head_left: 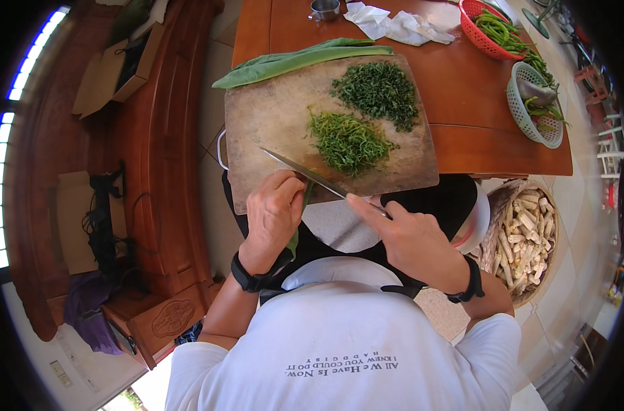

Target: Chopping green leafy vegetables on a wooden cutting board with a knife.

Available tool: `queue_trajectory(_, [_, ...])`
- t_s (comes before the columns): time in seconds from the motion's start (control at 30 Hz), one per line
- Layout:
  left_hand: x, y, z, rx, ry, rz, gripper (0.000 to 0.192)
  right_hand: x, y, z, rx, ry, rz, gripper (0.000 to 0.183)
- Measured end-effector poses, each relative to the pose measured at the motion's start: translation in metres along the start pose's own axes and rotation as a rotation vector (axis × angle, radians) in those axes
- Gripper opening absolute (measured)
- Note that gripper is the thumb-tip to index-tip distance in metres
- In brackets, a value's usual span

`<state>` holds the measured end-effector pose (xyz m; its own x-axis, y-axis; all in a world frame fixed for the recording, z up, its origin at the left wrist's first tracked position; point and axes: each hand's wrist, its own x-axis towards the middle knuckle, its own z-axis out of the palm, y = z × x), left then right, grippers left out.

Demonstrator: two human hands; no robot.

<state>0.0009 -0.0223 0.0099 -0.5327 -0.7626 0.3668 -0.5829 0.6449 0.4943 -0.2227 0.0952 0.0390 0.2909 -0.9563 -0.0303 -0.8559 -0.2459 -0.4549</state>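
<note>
My left hand [277, 213] is closed around a green leaf [307, 198] at the near edge of a wooden cutting board [271, 123]; part of the leaf hangs down below the fist. In my right hand [409, 234] is a kitchen knife [312, 174], its blade pointing up and left across the board, close to my left fingers. A pile of light green shredded leaves [348, 141] lies just beyond the blade. Farther off sits a darker green shredded pile [379, 92]. Long whole leaves [301, 61] rest along the board's far edge.
On the wooden table [466, 103] are a metal cup [325, 9], crumpled tissues [399, 24], a red basket [484, 36] of green beans and a pale green basket [520, 105] with an eggplant. A woven basket [492, 236] of corncobs stands at right. Carved wooden furniture [173, 154] lines the left.
</note>
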Motion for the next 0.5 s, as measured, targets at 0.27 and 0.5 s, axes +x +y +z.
queue_trajectory(0.27, [0.002,0.003,0.0,-0.018,0.006,-0.009,0.009,-0.021,0.002,-0.018,0.007,-0.048,0.085,0.081])
queue_trajectory(0.5, [0.002,0.004,0.001,0.017,-0.004,0.0,0.009,-0.03,-0.006,-0.03,0.002,-0.112,0.063,0.082])
